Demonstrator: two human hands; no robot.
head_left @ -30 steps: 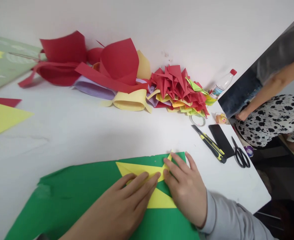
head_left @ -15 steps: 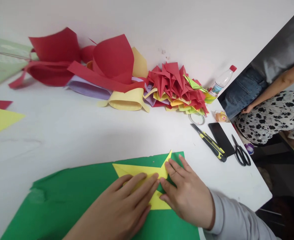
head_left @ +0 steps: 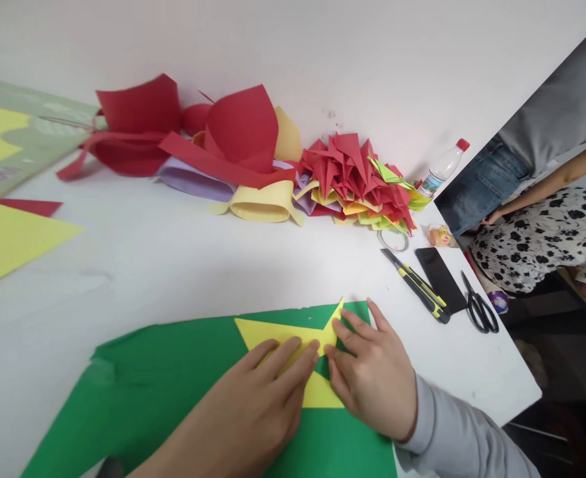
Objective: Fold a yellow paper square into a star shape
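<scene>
A folded sheet of yellow paper lies on a large green sheet, with one narrow point sticking up at its right end. My left hand lies across the middle of the yellow paper, fingers stretched out and pressing it down. At the right end, my right hand has its fingertips on the narrow flap, fingers spread. Another part of the yellow paper shows below, between the two hands. My left palm hides the rest of the fold.
Red, purple and cream paper shapes and a pile of folded red paper stand along the wall. A bottle, tape roll, utility knife, black phone and scissors are at right. Yellow sheets lie left. People stand beyond.
The view has shifted slightly, so the things at left sit further right. My right fingers have moved a little on the flap; both hands stay on the yellow paper.
</scene>
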